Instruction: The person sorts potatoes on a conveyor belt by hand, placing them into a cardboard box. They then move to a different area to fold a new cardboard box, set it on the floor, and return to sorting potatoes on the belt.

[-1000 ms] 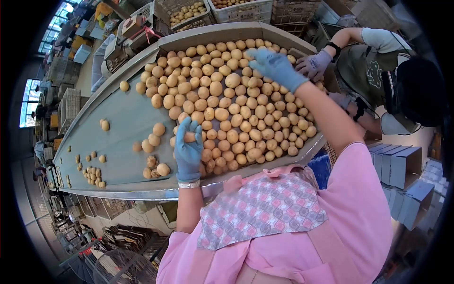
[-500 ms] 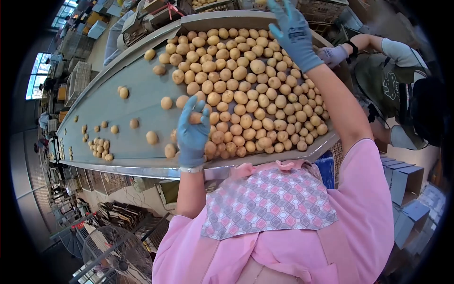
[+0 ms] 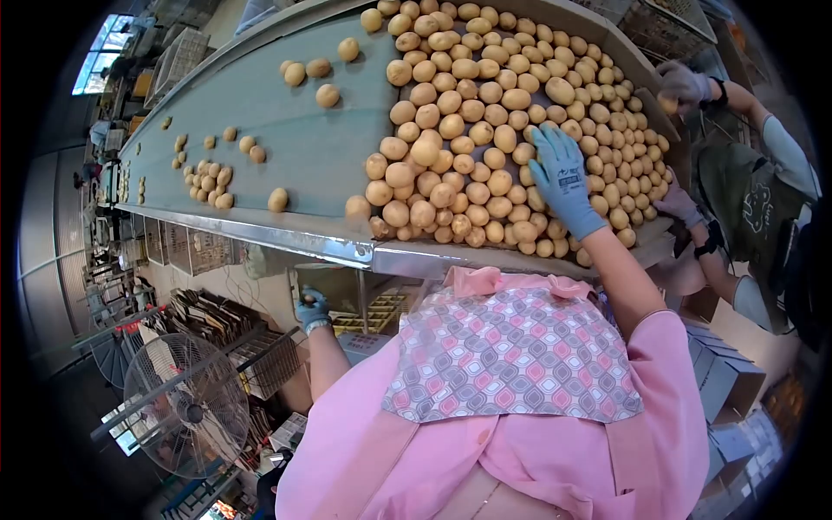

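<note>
right blue-gloved hand (image 3: 562, 178): centre right, splayed open, flat on small tan potatoes (image 3: 451, 126) dammed at the rim of the grey conveyor belt (image 3: 286, 147). left blue-gloved hand (image 3: 310, 308): lower left, below the belt, seemingly curled; whether it grips anything, cannot tell.

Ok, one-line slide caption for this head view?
Gloved right hand spread over potatoes on the conveyor belt; left hand down below its rim.

The left hand (image 3: 310, 309), lower left below the conveyor belt (image 3: 286, 147), looks too small to tell if it holds anything.
</note>
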`<state>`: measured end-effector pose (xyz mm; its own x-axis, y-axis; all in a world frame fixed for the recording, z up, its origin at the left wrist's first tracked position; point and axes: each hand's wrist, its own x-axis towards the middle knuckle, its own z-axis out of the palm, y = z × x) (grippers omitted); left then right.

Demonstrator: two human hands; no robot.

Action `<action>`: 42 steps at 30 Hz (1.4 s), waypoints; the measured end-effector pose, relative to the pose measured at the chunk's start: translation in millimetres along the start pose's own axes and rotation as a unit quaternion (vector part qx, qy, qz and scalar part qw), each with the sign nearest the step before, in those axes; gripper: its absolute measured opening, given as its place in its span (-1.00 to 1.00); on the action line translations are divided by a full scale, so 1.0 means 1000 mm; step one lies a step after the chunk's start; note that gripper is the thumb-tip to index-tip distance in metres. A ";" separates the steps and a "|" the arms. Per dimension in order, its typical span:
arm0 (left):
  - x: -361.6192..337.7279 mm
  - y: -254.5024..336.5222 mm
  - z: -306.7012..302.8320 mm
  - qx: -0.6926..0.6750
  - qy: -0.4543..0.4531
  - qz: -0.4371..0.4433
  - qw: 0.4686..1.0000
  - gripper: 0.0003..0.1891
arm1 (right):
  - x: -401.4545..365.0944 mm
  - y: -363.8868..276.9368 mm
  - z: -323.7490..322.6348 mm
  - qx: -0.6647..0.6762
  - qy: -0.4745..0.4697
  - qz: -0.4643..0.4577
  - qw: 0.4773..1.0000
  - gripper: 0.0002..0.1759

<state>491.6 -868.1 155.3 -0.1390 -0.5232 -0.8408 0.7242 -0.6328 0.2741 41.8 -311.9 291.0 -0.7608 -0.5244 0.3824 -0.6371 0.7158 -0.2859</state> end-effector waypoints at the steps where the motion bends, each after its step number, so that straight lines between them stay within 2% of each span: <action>1: -0.003 -0.007 -0.008 0.133 0.003 -0.001 0.991 -0.62 | 0.011 -0.020 -0.016 0.033 0.027 -0.026 0.999 -0.47; 2: -0.013 -0.014 -0.013 0.262 0.006 -0.001 0.965 -0.56 | 0.018 -0.038 -0.032 0.084 -0.024 -0.097 0.991 -0.52; 4: -0.031 -0.029 0.002 0.379 -0.072 -0.004 0.923 -0.46 | 0.023 -0.074 -0.043 0.170 -0.095 -0.234 0.952 -0.58; 5: -0.034 -0.033 0.015 0.556 -0.075 0.170 0.810 -0.47 | 0.022 -0.092 -0.044 0.207 -0.118 -0.299 0.924 -0.59; 6: -0.037 -0.039 0.028 0.692 -0.071 0.331 0.638 -0.48 | 0.018 -0.105 -0.042 0.200 -0.126 -0.302 0.923 -0.61; 8: -0.082 -0.072 0.081 0.625 -0.085 0.465 0.621 -0.51 | 0.010 -0.124 -0.033 0.189 -0.145 -0.309 0.921 -0.64; 9: -0.134 -0.108 0.127 0.433 -0.103 0.434 0.783 -0.53 | 0.010 -0.125 -0.025 0.173 -0.150 -0.317 0.920 -0.65; 11: -0.155 -0.128 0.165 0.384 -0.201 0.556 0.709 -0.56 | 0.011 -0.129 -0.010 0.146 -0.158 -0.332 0.919 -0.68; 13: -0.214 -0.171 0.201 0.436 -0.325 0.540 0.643 -0.61 | 0.010 -0.133 -0.013 0.106 -0.153 -0.329 0.926 -0.70; 15: -0.259 -0.208 0.215 0.585 -0.409 0.356 0.603 -0.66 | 0.009 -0.134 -0.013 0.072 -0.156 -0.320 0.932 -0.71; 17: -0.307 -0.238 0.219 0.786 -0.473 0.280 0.283 -0.75 | 0.005 -0.135 -0.011 0.051 -0.169 -0.307 0.935 -0.71; 19: -0.321 -0.258 0.209 0.785 -0.492 0.377 -0.004 -0.77 | 0.005 -0.136 -0.011 0.077 -0.184 -0.286 0.937 -0.73; 22: -0.327 -0.272 0.197 0.769 -0.446 0.449 -0.093 -0.73 | 0.003 -0.135 -0.009 0.182 -0.152 -0.225 0.945 -0.77; 26: -0.323 -0.271 0.209 0.763 -0.467 0.412 -0.176 -0.72 | -0.003 -0.119 -0.006 0.295 -0.098 -0.153 0.938 -0.79; 28: -0.315 -0.264 0.226 0.751 -0.504 0.375 -0.201 -0.72 | -0.013 -0.110 -0.020 0.250 -0.109 -0.149 0.951 -0.78; 32: -0.306 -0.254 0.246 0.660 -0.591 0.318 -0.338 -0.73 | -0.018 -0.118 -0.044 0.141 -0.198 -0.155 0.957 -0.78; 34: -0.307 -0.254 0.254 0.629 -0.614 0.266 -0.395 -0.70 | -0.013 -0.120 -0.042 0.099 -0.200 -0.175 0.959 -0.80; 37: -0.299 -0.268 0.248 0.676 -0.548 0.212 -0.445 -0.71 | -0.010 -0.116 -0.032 0.142 -0.205 -0.143 0.958 -0.76; 39: -0.306 -0.276 0.249 0.681 -0.561 0.202 -0.425 -0.78 | -0.011 -0.109 -0.037 0.379 -0.160 -0.020 0.911 -0.65; 40: -0.291 -0.273 0.248 0.679 -0.579 0.194 -0.408 -0.77 | -0.008 -0.110 -0.055 0.564 -0.238 0.170 0.772 -0.67; 41: -0.289 -0.274 0.247 0.703 -0.588 0.181 -0.357 -0.80 | -0.003 -0.108 -0.073 0.699 -0.289 0.341 0.558 -0.68; 42: -0.290 -0.275 0.242 0.741 -0.592 0.172 -0.264 -0.82 | 0.000 -0.101 -0.082 0.653 -0.291 0.370 0.593 -0.66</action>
<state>169.5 -680.9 436.6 -0.6964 0.5210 -0.4937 0.3967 0.8526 0.3401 116.4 -346.2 391.5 -0.5629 -0.6320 -0.5326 0.6360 0.0803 -0.7675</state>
